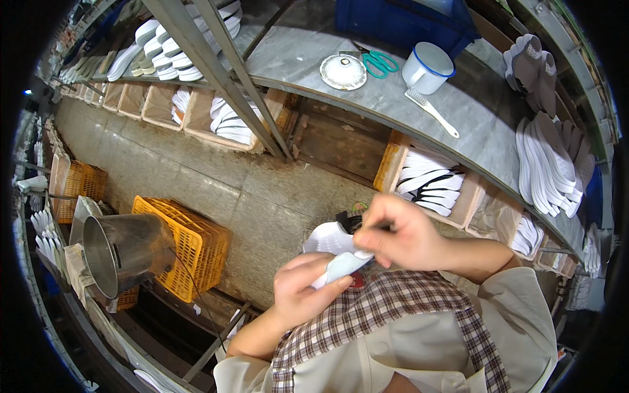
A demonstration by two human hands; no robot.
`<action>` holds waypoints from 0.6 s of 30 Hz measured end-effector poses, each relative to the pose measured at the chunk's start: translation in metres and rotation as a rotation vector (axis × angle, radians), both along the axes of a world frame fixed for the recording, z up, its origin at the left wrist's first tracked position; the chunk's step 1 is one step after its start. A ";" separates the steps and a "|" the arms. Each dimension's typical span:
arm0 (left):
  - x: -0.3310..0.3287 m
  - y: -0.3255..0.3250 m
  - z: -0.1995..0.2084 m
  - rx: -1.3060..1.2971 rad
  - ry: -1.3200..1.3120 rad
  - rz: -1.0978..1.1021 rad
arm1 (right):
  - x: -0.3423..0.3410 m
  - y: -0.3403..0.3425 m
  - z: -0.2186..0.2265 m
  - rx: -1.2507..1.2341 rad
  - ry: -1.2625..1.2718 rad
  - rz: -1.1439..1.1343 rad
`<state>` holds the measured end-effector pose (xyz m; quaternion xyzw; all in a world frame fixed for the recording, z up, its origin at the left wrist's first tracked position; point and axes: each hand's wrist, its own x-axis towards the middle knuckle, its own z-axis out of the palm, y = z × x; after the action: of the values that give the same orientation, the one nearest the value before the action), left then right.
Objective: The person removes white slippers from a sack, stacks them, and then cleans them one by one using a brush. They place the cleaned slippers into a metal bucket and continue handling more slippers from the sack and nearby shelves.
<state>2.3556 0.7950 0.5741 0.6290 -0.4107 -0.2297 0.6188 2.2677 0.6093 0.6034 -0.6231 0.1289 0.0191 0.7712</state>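
My left hand [304, 285] is closed around a white shoe sole [347, 264], its thumb along the near side and the fingers behind. The sole is tilted, with its rounded, pale bluish end pointing up to the right. Right at that end is my right hand [400, 229], thumb and fingers drawn together in a pinch and slightly blurred. What lies between those fingertips is too small to make out. Beyond both hands, lower down, a white curved object [327, 237] like a seat is partly covered by them.
A grey worktop [308, 59] curves ahead, bearing a white enamel mug [426, 69], a brush [432, 112], teal-handled scissors [380, 63], a round lid [343, 71] and a blue bin [406, 29]. Stacked soles [547, 164] stand right. Yellow crates [187, 245] and a metal bucket [124, 252] are left.
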 end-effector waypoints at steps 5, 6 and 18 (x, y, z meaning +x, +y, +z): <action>0.003 0.002 0.001 -0.011 -0.009 -0.003 | 0.005 -0.003 0.003 -0.223 -0.308 -0.060; 0.004 0.001 0.001 -0.010 -0.013 -0.011 | 0.008 -0.002 0.004 -0.348 -0.360 -0.039; 0.009 -0.003 -0.001 -0.074 0.011 -0.037 | 0.011 -0.011 0.016 -0.600 -0.245 0.084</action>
<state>2.3644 0.7923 0.5735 0.5969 -0.4270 -0.2294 0.6394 2.2790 0.5980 0.6198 -0.8250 0.0095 -0.0631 0.5615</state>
